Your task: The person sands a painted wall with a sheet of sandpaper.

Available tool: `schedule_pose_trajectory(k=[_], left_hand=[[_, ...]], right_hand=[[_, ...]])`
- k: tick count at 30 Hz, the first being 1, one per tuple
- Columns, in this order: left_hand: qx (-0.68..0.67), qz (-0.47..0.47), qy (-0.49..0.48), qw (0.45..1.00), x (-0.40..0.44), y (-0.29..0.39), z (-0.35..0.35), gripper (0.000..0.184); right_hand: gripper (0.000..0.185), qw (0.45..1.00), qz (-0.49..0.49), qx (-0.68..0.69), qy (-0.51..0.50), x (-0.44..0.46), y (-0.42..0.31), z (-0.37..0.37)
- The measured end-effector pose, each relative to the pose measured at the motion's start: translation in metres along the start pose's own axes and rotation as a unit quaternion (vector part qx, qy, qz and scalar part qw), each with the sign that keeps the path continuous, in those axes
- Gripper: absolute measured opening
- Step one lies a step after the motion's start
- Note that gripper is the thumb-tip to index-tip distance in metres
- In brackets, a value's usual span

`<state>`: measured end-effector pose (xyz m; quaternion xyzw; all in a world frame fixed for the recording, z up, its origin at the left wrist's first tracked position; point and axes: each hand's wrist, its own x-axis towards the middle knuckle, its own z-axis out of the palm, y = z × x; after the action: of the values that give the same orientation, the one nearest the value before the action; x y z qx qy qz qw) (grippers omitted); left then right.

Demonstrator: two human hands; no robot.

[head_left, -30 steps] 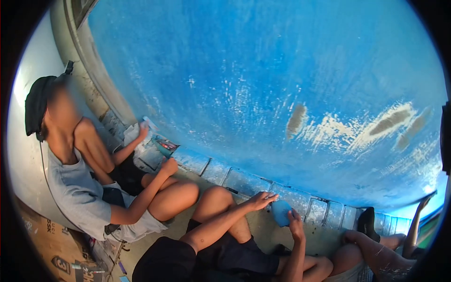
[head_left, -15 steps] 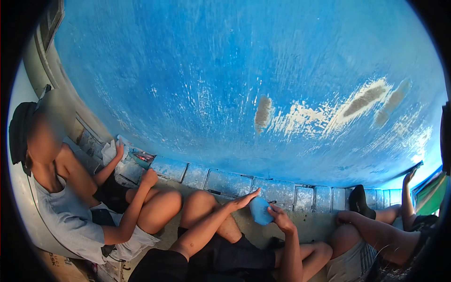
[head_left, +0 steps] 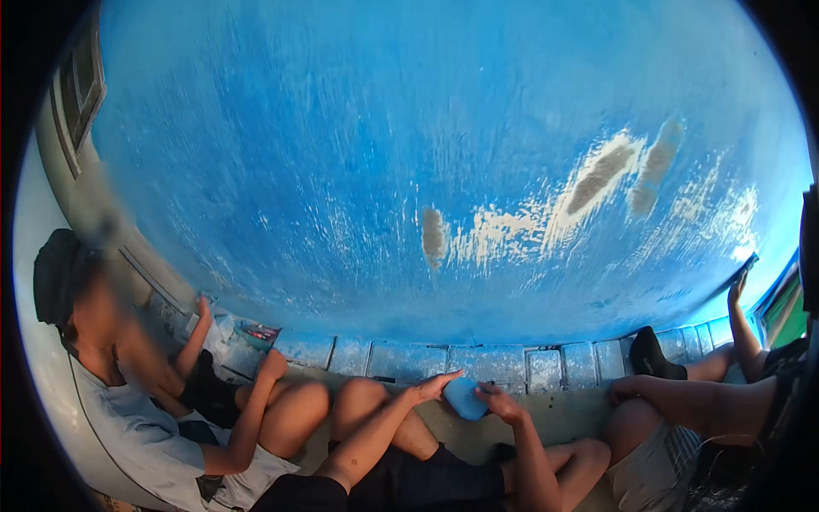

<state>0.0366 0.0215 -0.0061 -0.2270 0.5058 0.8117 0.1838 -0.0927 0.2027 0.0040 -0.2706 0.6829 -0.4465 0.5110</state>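
Note:
In front of my bent knees I hold a small, light blue sheet (head_left: 467, 399) with rounded corners; its material cannot be made out. The fingers of my right hand (head_left: 503, 403) pinch its right edge. My left hand (head_left: 433, 388) is at the sheet's left side, its fingers stretched out straight along the upper left edge, seemingly touching it. Beyond both hands rises a blue wall (head_left: 324, 171) with scraped white streaks and bare grey patches.
Close on my left, a person in a grey shirt (head_left: 141, 427) sits with one hand at the wall's foot. At right, another person's hand (head_left: 739, 288) presses a dark piece to the wall. Paint-spotted blocks (head_left: 409, 360) line the wall's base, with a small container (head_left: 258, 334) at left.
The view has tilted up and turned a little right. My two hands have come closer together, and my left fingers now meet the sheet's edge.

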Motion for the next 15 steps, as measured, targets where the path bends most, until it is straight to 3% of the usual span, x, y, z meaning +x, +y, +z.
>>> schedule_pose_trajectory(k=[2, 4, 5, 7, 8, 9, 11, 12, 14, 15], left_hand=[[-0.017, 0.044, 0.039, 0.998, 0.013, -0.013, -0.010, 0.065], [-0.041, 0.050, 0.018, 0.998, 0.019, -0.022, -0.019, 0.062], [-0.070, 0.053, -0.003, 0.996, 0.019, -0.025, -0.022, 0.060], [-0.077, 0.087, 0.079, 0.990, -0.005, -0.012, 0.003, 0.057], [-0.072, 0.076, 0.074, 0.992, -0.003, -0.017, -0.002, 0.059], [-0.048, 0.046, 0.084, 0.994, -0.014, -0.011, 0.005, 0.060], [0.018, 0.027, 0.088, 0.996, 0.003, -0.031, -0.021, 0.064], [0.026, 0.033, 0.088, 0.995, -0.004, -0.033, -0.016, 0.064], [-0.030, 0.071, 0.153, 0.985, -0.019, -0.030, -0.004, 0.065], [-0.046, 0.087, 0.155, 0.983, -0.025, -0.031, -0.005, 0.064]], right_hand=[[0.059, 1.000, 0.001, 0.025, -0.016, -0.002, -0.001, 0.004], [0.063, 0.998, -0.003, 0.047, -0.031, 0.002, 0.018, 0.003], [0.064, 0.992, -0.126, -0.004, -0.032, 0.016, 0.054, 0.000], [0.065, 0.978, -0.202, -0.026, -0.048, 0.039, 0.063, -0.002], [0.066, 0.987, -0.142, 0.009, -0.071, 0.038, 0.052, 0.000], [0.066, 0.985, -0.163, 0.005, -0.063, 0.033, 0.040, 0.000], [0.066, 0.993, -0.079, -0.027, -0.081, 0.020, 0.025, 0.003], [0.066, 0.993, -0.088, -0.028, -0.077, 0.014, 0.022, 0.008], [0.064, 0.997, -0.040, -0.015, 0.061, 0.010, 0.015, 0.011], [0.063, 0.998, -0.029, 0.012, 0.056, 0.008, 0.012, 0.008]])
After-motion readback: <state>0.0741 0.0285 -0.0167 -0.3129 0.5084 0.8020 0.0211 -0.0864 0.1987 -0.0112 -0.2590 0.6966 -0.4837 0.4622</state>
